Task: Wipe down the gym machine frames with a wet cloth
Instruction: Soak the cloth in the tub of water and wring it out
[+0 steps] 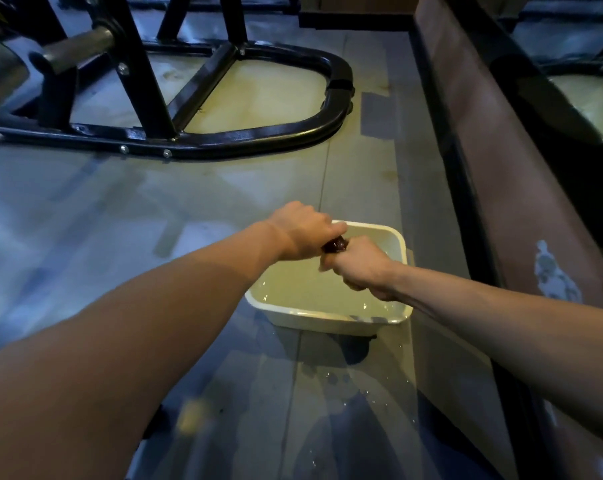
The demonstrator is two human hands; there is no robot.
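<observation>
A white rectangular basin (334,318) holding water stands on the floor in front of me. Above it, my left hand (301,233) and my right hand (360,268) both grip a dark red cloth (335,244), twisted into a tight roll between the two fists. Only a short stretch of the cloth shows between the hands; the rest is hidden inside them. The black tubular base of a gym machine frame (223,147) lies on the floor beyond, to the upper left.
Splashes of water (348,382) dot the grey floor just in front of the basin. A brown wall panel with a black rail (500,161) runs along the right side. A weight-plate peg (75,50) sticks out of the machine at upper left.
</observation>
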